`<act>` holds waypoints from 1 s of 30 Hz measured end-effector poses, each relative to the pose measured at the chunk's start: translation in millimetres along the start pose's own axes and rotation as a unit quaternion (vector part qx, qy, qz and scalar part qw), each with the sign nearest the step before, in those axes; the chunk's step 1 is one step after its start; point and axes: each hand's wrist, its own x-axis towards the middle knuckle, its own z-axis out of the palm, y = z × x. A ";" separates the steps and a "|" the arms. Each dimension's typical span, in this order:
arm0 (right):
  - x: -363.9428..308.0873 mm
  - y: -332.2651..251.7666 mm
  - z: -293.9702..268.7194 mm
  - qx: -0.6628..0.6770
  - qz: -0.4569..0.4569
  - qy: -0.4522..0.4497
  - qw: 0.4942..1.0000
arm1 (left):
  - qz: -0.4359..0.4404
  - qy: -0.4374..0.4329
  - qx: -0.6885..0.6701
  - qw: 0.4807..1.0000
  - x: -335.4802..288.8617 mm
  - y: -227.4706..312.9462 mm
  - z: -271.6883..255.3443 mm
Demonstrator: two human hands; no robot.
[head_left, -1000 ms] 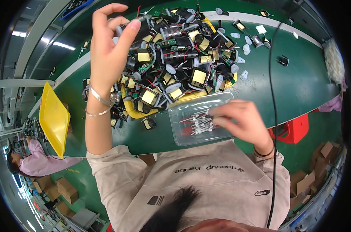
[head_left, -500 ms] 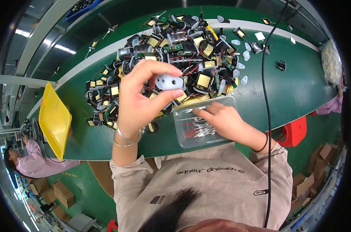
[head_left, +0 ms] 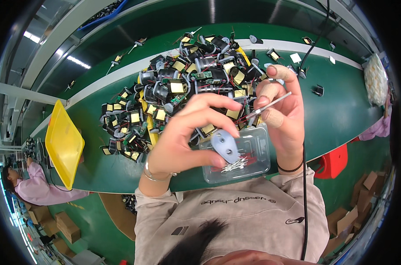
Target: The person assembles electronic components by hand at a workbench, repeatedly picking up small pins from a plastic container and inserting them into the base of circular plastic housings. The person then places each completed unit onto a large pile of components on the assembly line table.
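My left hand [head_left: 183, 139] is closed, thumb and fingers gripping a pale grey oval plastic cap [head_left: 224, 145] with small holes. Whatever lies behind the cap is hidden by my fingers. To its upper right, my right hand [head_left: 285, 112], with tan wraps on the fingertips, pinches a thin white stick-like piece with a wire end [head_left: 271, 105], tilted up to the right. The wire end points toward my left hand, apart from the cap. Below both hands stands a clear plastic box [head_left: 260, 165] holding a bunch of white-tipped pieces with red wires [head_left: 236, 164].
A large heap of black motor assemblies [head_left: 205, 64] with green boards and yellow pads covers the far middle of the green table. A yellow tray [head_left: 63, 145] leans at the left. A black cable [head_left: 304, 198] hangs down on the right, near a red stool [head_left: 334, 164].
My right hand has risen out of the clear box with a white wired piece. My left hand has come down and right, turning the grey cap.
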 end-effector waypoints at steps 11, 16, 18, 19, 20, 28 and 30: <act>20.5 5.5 -16.7 -0.267 -0.084 -0.180 0.943 | 0.010 -0.019 0.122 0.992 5.0 0.7 0.8; 14.1 -8.5 -15.6 -0.220 -0.113 -0.026 0.969 | 0.032 0.001 0.191 0.981 4.4 -2.1 -0.9; 3.8 -8.1 -8.5 -0.175 -0.105 0.044 0.978 | 0.009 0.049 0.177 0.983 1.6 -2.1 9.5; 0.8 -7.5 -5.1 -0.195 -0.147 0.047 0.968 | -0.013 0.097 0.162 0.982 0.7 -3.0 12.7; -1.4 -8.1 -3.1 -0.216 -0.189 0.051 0.957 | 0.012 0.083 0.178 0.980 0.3 -6.2 11.9; -2.4 -17.5 4.7 -0.389 -0.239 -0.055 0.888 | 0.120 0.152 0.269 0.944 0.2 -14.2 18.8; -3.2 -17.9 5.5 -0.398 -0.227 -0.053 0.887 | 0.111 0.153 0.293 0.937 -1.3 -13.1 20.4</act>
